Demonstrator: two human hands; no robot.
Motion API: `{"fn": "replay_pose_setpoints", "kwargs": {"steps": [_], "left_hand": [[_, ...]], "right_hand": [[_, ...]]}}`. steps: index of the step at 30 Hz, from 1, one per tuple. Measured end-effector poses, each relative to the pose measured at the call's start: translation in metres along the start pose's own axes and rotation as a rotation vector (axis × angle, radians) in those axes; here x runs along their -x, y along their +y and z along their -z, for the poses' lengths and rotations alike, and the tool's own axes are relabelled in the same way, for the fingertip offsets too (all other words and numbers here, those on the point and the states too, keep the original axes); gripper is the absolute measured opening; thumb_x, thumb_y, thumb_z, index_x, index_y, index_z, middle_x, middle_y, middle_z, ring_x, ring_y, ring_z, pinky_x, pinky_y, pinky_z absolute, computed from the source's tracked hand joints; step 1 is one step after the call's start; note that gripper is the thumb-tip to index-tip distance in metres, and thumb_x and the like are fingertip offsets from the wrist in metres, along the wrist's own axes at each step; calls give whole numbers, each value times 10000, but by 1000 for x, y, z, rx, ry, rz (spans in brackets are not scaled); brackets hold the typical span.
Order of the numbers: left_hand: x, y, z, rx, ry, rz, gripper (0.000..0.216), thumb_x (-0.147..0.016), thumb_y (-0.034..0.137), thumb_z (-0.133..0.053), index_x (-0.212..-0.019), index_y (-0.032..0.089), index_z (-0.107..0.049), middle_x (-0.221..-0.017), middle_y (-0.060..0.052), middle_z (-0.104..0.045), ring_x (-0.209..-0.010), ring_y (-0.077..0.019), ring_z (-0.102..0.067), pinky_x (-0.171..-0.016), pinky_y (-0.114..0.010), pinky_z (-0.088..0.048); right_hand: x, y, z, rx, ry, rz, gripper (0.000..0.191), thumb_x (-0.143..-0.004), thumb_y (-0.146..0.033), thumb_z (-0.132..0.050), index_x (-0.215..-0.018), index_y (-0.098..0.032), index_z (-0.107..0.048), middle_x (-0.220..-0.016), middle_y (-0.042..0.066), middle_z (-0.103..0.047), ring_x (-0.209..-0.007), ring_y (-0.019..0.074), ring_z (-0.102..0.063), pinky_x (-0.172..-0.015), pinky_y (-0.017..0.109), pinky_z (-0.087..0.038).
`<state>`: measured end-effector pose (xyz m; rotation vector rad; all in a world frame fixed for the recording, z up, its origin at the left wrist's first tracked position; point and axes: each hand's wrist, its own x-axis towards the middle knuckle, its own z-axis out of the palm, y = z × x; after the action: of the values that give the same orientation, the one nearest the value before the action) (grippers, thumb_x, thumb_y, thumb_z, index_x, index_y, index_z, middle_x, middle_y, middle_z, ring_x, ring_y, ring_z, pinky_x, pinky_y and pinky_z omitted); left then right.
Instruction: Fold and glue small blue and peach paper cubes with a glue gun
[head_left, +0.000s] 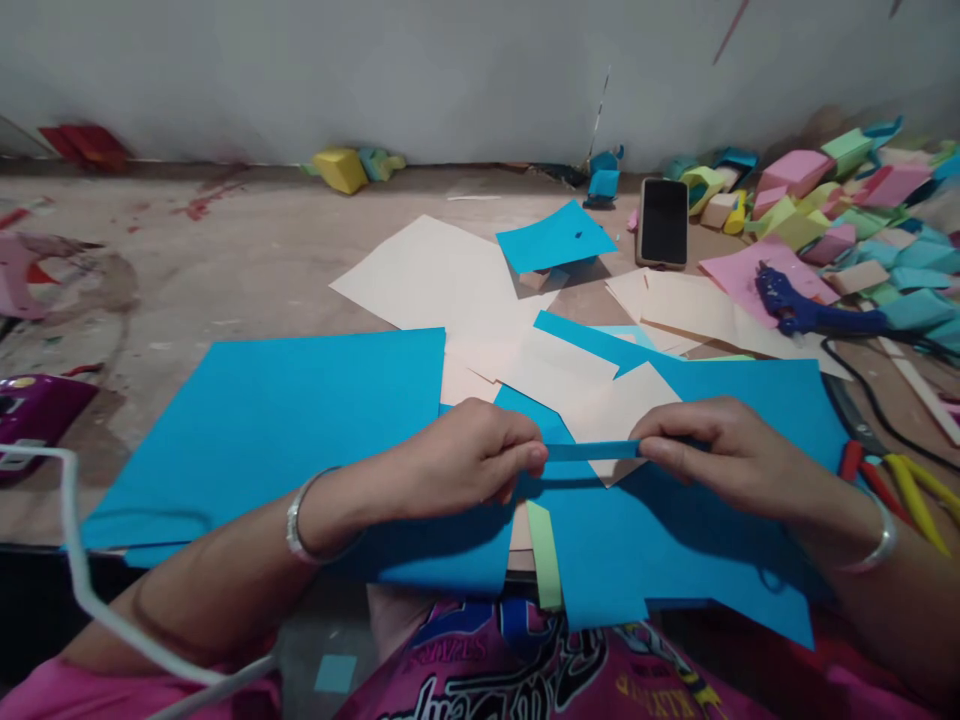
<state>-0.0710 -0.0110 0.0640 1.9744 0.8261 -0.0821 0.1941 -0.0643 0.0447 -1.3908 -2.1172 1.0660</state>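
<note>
A narrow blue paper strip (591, 451) is stretched level between my two hands. My left hand (480, 455) pinches its left end between thumb and fingers, and my right hand (701, 445) pinches the right end. Under them lie large blue paper sheets (300, 430), one to the left and a cut one to the right. Cream paper pieces (559, 370) rest on the blue sheets just beyond the strip. A pale green strip (545, 560) hangs at the table's front edge.
A blue glue gun (802, 305) with a black cord, a phone (663, 222) and a pile of folded coloured paper pieces (817, 210) are at the right. Yellow- and red-handled tools (911, 495) lie near my right wrist. A white cable (71, 530) crosses my left arm.
</note>
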Motion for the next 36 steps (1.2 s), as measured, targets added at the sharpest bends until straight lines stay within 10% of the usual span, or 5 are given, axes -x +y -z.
{"fn": "replay_pose_setpoints", "kwargs": {"steps": [8,21,36], "left_hand": [[-3,-4,-15,-146,113,-179,277,-881,364,-603,-1069,187,-705,-924,-55,-740,-768,-168,-632,-627,-250,-381],[-4,-13,-24,-486,273,-250,233,-903,233,-485,-787,173,-676,-768,-64,-705,-652,-157,-574,-548,-281,-264],[-11,-24,2,191,57,-165,251,-861,280,-562,-669,149,-657,-632,-27,-707,-506,-96,-620,-511,-192,-440]], "right_hand": [[-1,-19,-17,141,-31,66,193,-923,-251,-525,-820,-199,-679,-745,-16,-696,-661,95,-594,-601,222,-380],[-33,-56,-33,836,-206,131,233,-916,-204,-464,-763,-170,-637,-737,81,-695,-654,189,-601,-541,304,-221],[2,-28,19,243,-245,-217,432,-918,-465,-489,-577,-204,-532,-440,-36,-544,-382,95,-470,-416,214,-338]]}}
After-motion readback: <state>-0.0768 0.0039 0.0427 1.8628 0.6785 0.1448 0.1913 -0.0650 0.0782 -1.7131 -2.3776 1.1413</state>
